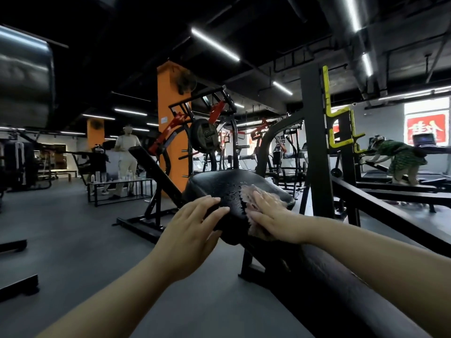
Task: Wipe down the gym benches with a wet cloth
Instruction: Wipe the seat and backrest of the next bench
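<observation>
A black padded bench seat [219,184] stands in front of me, its surface wet and glistening. A pinkish cloth [249,193] lies on the seat's right half. My right hand [271,213] presses flat on the cloth with its fingers spread. My left hand [192,223] rests on the seat's near left edge, fingers curled over the padding and thumb below. A long black bench pad [341,284] runs from the seat toward me at the lower right.
A black rack upright [314,132] with yellow hooks [339,113] rises right of the seat. A plate-loaded machine [205,135] and an orange pillar [168,118] stand behind. People stand at the far left and one bends at the right. Grey floor lies to my left.
</observation>
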The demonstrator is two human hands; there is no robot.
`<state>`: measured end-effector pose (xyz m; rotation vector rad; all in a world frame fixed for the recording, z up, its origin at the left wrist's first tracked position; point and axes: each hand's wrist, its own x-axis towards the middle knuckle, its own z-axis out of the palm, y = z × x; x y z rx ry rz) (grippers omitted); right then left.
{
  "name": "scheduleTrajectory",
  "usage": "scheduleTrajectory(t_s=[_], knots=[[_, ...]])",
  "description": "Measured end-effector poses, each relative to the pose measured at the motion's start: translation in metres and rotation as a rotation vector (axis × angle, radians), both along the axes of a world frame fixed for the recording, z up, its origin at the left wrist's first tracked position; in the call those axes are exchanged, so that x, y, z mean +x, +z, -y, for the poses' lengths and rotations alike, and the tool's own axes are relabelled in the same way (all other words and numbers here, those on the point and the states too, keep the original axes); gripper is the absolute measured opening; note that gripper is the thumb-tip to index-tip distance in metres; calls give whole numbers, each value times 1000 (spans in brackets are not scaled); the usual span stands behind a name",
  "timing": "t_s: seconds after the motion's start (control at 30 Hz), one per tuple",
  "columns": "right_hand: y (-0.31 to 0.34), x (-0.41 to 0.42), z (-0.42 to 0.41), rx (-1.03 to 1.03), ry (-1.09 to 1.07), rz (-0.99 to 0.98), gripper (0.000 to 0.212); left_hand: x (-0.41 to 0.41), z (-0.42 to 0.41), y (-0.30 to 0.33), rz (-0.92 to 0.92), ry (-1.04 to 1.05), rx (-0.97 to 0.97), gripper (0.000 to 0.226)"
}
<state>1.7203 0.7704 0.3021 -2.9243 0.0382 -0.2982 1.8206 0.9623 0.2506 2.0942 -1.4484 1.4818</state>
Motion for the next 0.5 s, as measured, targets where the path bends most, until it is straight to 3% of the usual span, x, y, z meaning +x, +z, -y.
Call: scheduleTrajectory(t_s=[0.13, 0.23, 0.33, 0.5], knots=[[-12, 2, -13, 21, 34, -33, 67, 2, -7, 0, -26, 2, 53, 42], [-21, -15, -34, -72, 135, 17, 69, 2, -13, 4, -112, -73, 76, 44], [-25, -18, -50, -189, 164, 108, 66, -1, -18, 9, -261, -198, -33, 45], [-16, 12, -65, -431, 113, 211, 64, 8, -22, 7, -350, -175, -203, 53]])
